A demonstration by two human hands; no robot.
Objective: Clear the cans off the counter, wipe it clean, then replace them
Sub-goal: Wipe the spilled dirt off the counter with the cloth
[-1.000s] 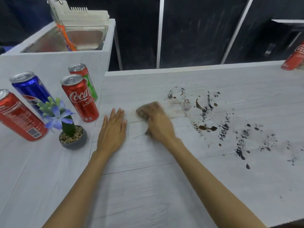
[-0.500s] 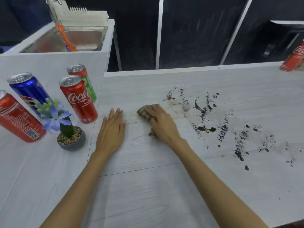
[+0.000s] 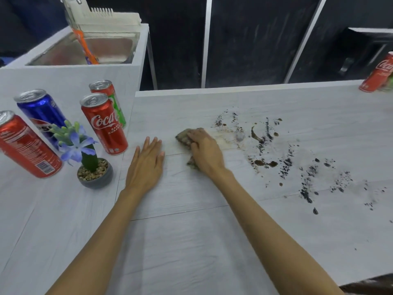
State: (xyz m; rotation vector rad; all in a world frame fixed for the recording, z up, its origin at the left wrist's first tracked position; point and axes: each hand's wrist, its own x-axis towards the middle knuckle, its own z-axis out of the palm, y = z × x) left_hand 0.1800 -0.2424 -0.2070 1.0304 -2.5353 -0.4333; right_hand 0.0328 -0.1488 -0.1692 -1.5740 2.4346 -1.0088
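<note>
The crumpled brown wiping rag (image 3: 182, 136) sits at frame centre on the pale wood-grain counter (image 3: 191, 241), pinned under the right hand (image 3: 205, 150), whose fingers curl over it. Dark spilled stains (image 3: 263, 162) lie to that hand's right. The left hand (image 3: 146, 165) rests flat, fingers straight.

Five cans (image 3: 105, 124) (one blue), one potted plant (image 3: 93, 167), one cloth (image 3: 184, 137).

Your right hand (image 3: 205, 150) hides most of the cloth (image 3: 184, 137); the far red can (image 3: 377, 77) is cut by the right edge.
</note>
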